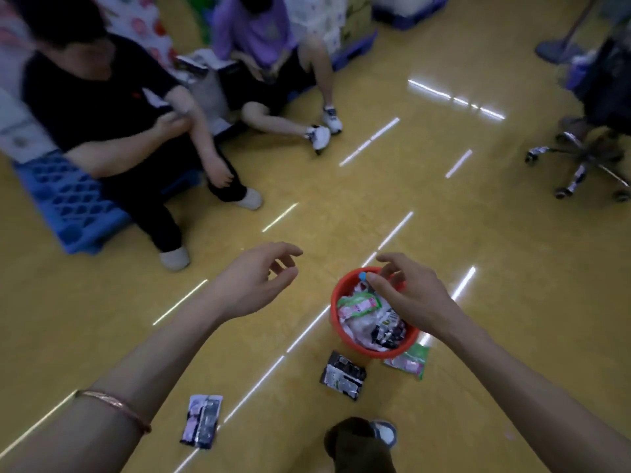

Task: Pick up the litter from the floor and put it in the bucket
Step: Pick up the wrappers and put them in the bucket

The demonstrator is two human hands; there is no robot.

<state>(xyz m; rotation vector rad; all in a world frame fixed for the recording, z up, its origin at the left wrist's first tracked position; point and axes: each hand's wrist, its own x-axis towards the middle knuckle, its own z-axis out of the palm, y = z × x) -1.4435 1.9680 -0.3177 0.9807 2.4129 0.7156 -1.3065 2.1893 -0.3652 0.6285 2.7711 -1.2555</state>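
A red bucket (345, 339) stands on the yellow floor, filled with crumpled wrappers. My right hand (406, 295) hovers over its far rim, fingers spread and relaxed; a small blue-tipped thing (362, 276) shows just beyond my thumb, and I cannot tell whether the hand touches it. My left hand (259, 281) floats to the left of the bucket, fingers loosely curled, holding nothing. Litter lies on the floor: a black wrapper (343, 374) in front of the bucket, a green and pink wrapper (409, 361) at its right side, and a black and purple wrapper (202, 420) nearer me on the left.
Two people sit on blue crates (65, 206) at the left and back. An office chair base (580, 165) stands at the right. My shoe (384, 431) shows at the bottom. Stacked boxes line the back.
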